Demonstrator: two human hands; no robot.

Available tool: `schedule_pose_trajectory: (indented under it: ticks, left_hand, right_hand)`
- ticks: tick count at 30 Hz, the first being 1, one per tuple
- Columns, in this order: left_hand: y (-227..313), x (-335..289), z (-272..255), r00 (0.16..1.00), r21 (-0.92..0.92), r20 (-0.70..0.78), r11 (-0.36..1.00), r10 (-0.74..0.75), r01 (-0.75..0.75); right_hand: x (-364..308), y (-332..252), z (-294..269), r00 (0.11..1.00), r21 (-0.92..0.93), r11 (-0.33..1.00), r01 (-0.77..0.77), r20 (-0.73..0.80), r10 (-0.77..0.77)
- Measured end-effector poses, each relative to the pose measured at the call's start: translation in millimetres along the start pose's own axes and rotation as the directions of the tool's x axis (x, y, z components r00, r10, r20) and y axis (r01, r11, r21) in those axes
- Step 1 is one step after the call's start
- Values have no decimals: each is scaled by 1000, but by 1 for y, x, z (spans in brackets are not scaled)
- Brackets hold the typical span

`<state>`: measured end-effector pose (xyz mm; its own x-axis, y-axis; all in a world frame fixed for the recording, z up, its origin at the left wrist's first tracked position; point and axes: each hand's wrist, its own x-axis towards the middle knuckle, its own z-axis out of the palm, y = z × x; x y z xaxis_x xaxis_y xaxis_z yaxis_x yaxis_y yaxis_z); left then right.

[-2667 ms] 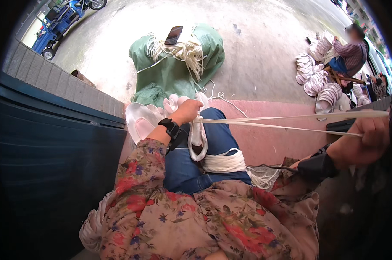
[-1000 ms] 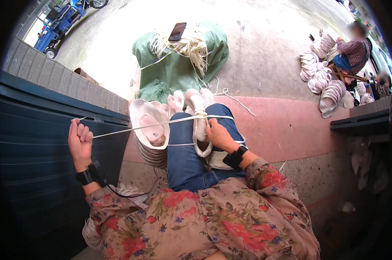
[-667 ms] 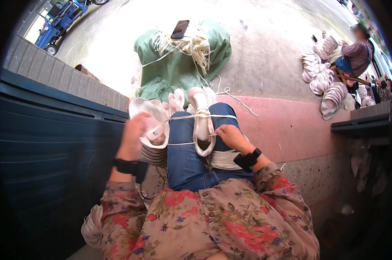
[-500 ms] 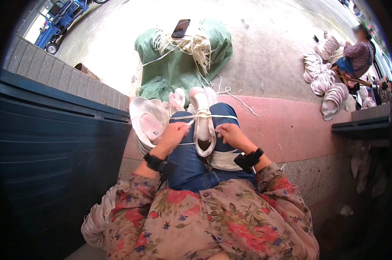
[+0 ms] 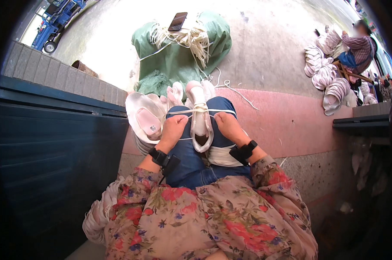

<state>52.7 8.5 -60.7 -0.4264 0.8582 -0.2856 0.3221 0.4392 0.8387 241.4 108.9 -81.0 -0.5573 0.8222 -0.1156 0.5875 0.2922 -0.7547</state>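
A white shoe upper (image 5: 200, 122) lies lengthwise between my knees, toe pointing away, with a dark opening at the near end. Pale shoelace (image 5: 224, 111) crosses its throat, and its ends stretch out to both sides over my jeans. On the left of the shoe, my left hand (image 5: 174, 129) is closed, pinching a strand of the lace. My right hand (image 5: 229, 126) is closed at the shoe's right edge, fingertips close to the lacing; the strand in it is mostly hidden by the fingers.
Stacked pale uppers (image 5: 139, 113) stand by my left knee. Ahead, a green-covered heap (image 5: 170, 63) carries a bundle of laces (image 5: 198, 43) and a phone (image 5: 177, 21). White material (image 5: 225, 156) lies on my right thigh. Another person (image 5: 358, 50) sits far right beside piled uppers (image 5: 334, 95).
My right hand has moved forward along the shoe, up to the lacing, and turned. My left hand has shifted slightly forward. The view has tilted a little; the shoe remains between my knees.
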Motion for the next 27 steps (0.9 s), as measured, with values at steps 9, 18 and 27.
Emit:
schedule_pose_trajectory:
  ticks: [9,18,27]
  left_hand:
    - [6,7,4,999,150,-9,988,48,-46]
    - [7,25,1,837,529,89,686,540,-499]
    - [37,2,12,909,723,-21,635,415,-274]
  right_hand:
    - [6,-4,-4,989,104,992,-78,134,64]
    - [21,-7,5,986,144,988,62,144,-83]
    - [22,-20,7,885,-526,751,399,9,-465]
